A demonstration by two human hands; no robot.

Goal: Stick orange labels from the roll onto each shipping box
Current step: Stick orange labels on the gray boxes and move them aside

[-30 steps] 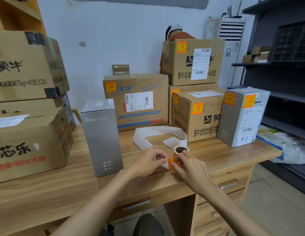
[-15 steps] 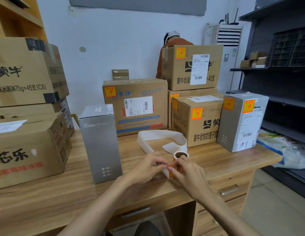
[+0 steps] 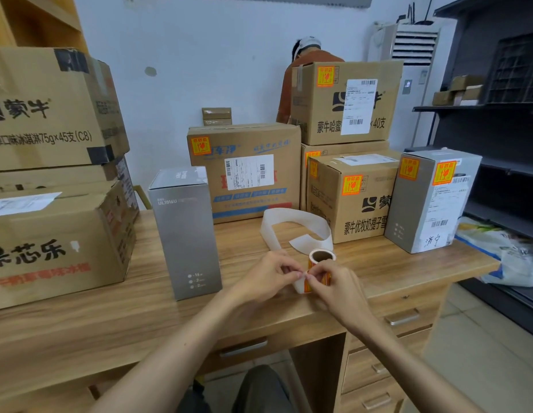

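A small roll of orange labels (image 3: 321, 257) stands on the wooden desk (image 3: 110, 311) near its front edge. My left hand (image 3: 268, 275) pinches the white backing strip just left of the roll. My right hand (image 3: 333, 284) pinches an orange label (image 3: 307, 286) at the same spot, fingertips meeting. A loose curl of empty backing paper (image 3: 298, 225) lies behind the roll. A tall grey box (image 3: 186, 234) with no orange label showing stands to the left. The brown boxes (image 3: 247, 171) (image 3: 353, 198) (image 3: 347, 102) and a grey box (image 3: 432, 201) at the back and right carry orange labels.
Stacked brown cartons (image 3: 50, 180) fill the desk's left side. A person in an orange top (image 3: 301, 70) stands behind the boxes. Dark shelving (image 3: 503, 120) and a plastic bag (image 3: 503, 248) are on the right. Drawers (image 3: 390, 338) sit under the desk's right end.
Both hands stayed at the roll, fingertips closing together on the label and backing. The camera has tilted, so the scene sits a little lower in view.
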